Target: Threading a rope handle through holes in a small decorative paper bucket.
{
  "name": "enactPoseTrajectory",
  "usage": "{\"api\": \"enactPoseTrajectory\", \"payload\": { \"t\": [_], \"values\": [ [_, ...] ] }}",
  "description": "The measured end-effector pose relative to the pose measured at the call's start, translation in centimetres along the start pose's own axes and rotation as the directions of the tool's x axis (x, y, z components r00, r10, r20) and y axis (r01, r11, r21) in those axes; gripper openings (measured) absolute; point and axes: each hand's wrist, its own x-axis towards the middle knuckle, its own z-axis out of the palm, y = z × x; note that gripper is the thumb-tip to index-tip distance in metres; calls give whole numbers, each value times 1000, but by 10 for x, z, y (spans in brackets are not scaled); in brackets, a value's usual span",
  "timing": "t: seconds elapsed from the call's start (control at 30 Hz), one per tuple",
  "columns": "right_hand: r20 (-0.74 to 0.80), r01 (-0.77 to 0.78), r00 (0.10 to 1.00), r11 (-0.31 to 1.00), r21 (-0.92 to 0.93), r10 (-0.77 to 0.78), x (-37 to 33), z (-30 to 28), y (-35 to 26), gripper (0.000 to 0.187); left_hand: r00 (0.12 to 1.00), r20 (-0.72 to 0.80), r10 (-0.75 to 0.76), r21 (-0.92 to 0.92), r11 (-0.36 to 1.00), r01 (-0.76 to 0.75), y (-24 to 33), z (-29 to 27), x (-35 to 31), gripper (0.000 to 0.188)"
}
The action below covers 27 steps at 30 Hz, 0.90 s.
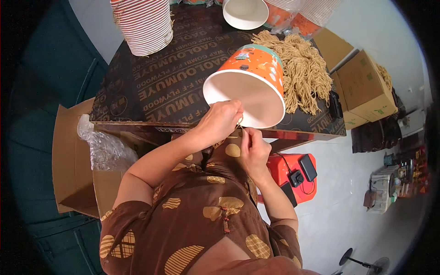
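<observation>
An orange paper bucket (259, 62) with a white inside and a green base band lies tilted at the table's front edge, its mouth toward me. At the near side of its rim, a short piece of tan cord (240, 122) forms a small loop. My left hand (219, 123) is closed in a pinch on the cord, its fingertips against the bucket's rim. Just below and to the right, my right hand (255, 149) pinches the cord too. Whether the cord passes through a hole in the rim is hidden by my fingers. Right of the bucket lies a heap of tan cords (305, 75).
A tall stack of nested buckets (144, 25) stands at the table's (169, 78) far left. Another white bucket (246, 13) sits at the back. Cardboard boxes (366, 87) are at right, an open box (73, 160) with plastic at left. A red stool (305, 195) bears small black devices.
</observation>
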Motion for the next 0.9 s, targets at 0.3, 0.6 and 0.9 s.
{"api": "enactPoseTrajectory", "payload": {
  "t": [0.3,0.6,0.9],
  "values": [
    [532,-780,625,447,437,571,-11,-6,-19,23,1000,12,-25,3,1000,25,-4,0,2,11],
    [720,-789,565,9,614,404,-21,13,-17,26,987,92,-132,-39,990,136,-1,-2,5,12],
    [727,-858,482,96,504,489,-2,17,-27,15,998,46,-31,-44,998,33,1,-3,5,12]
  ]
}}
